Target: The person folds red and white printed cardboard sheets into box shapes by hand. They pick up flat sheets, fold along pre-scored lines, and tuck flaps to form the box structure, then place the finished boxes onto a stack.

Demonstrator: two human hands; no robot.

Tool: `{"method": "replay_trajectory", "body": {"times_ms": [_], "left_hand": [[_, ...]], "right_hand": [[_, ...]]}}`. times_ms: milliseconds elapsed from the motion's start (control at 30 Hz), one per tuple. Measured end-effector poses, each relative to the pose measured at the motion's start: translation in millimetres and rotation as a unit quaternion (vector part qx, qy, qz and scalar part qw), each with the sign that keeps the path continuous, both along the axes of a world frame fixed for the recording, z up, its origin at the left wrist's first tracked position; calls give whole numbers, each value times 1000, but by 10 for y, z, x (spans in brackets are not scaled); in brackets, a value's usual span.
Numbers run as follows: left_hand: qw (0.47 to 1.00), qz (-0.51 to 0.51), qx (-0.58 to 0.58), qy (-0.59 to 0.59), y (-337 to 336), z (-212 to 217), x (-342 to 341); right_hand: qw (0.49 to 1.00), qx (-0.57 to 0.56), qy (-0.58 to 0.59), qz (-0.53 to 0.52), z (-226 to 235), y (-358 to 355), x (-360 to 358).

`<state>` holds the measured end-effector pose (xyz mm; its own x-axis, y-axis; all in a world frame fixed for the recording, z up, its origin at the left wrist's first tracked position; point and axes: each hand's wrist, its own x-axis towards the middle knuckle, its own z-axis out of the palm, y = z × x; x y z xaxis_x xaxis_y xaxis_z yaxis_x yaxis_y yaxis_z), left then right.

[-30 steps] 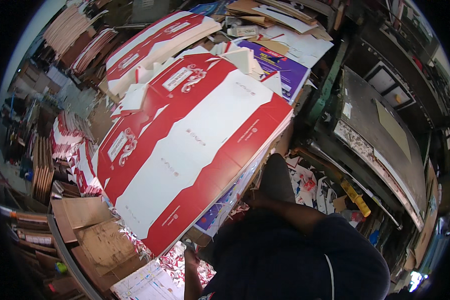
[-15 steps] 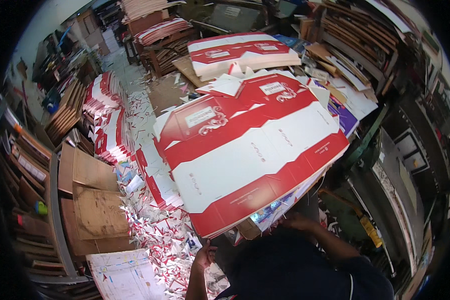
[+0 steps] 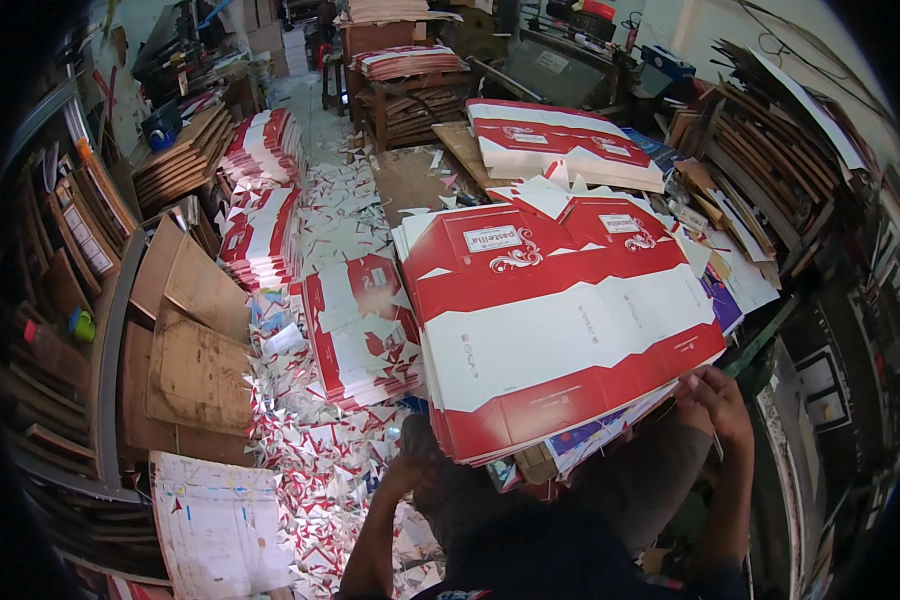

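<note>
A stack of large red-and-white printed carton sheets lies in front of me, die-cut outlines showing on the top one. At its right front corner is my right hand, fingers bent and closed by the sheet edge. A thin pale strip shows just below that hand, but what the fingers hold is unclear. My left hand is low by my left knee, just off the stack's left front corner; its fingers are dark and blurred. Loose triangular offcuts lie along the stack's far edge.
Another carton stack stands behind. Cut cartons are piled at the left, with more piles beyond. Red and white scraps cover the floor. Wooden boards lean at the left; dark machinery stands at the right.
My right hand has moved from under the stack's front edge to its right front corner. My left hand has shifted to my knee. The view has turned, so the stack sits farther right.
</note>
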<state>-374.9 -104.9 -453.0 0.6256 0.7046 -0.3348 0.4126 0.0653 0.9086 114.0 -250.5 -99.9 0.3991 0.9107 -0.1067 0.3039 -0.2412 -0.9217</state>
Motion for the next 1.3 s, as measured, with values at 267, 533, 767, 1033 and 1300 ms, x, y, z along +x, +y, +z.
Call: {"method": "replay_trajectory", "body": {"times_ms": [267, 533, 767, 1033, 1300], "left_hand": [[893, 383, 21, -234, 401, 2113, 532], [922, 291, 92, -237, 486, 3171, 1379], [935, 281, 96, -194, 480, 3370, 2008], [915, 266, 298, 61, 308, 3286, 2485], [914, 223, 328, 87, 325, 3327, 2725]], "right_hand": [[996, 57, -59, 25, 385, 638, 386], [952, 14, -278, -128, 174, 1103, 1863], [927, 23, -344, -146, 65, 1509, 2558], [925, 78, -347, -132, 229, 2258, 2975], [951, 67, -149, -262, -285, 2355, 3876]]}}
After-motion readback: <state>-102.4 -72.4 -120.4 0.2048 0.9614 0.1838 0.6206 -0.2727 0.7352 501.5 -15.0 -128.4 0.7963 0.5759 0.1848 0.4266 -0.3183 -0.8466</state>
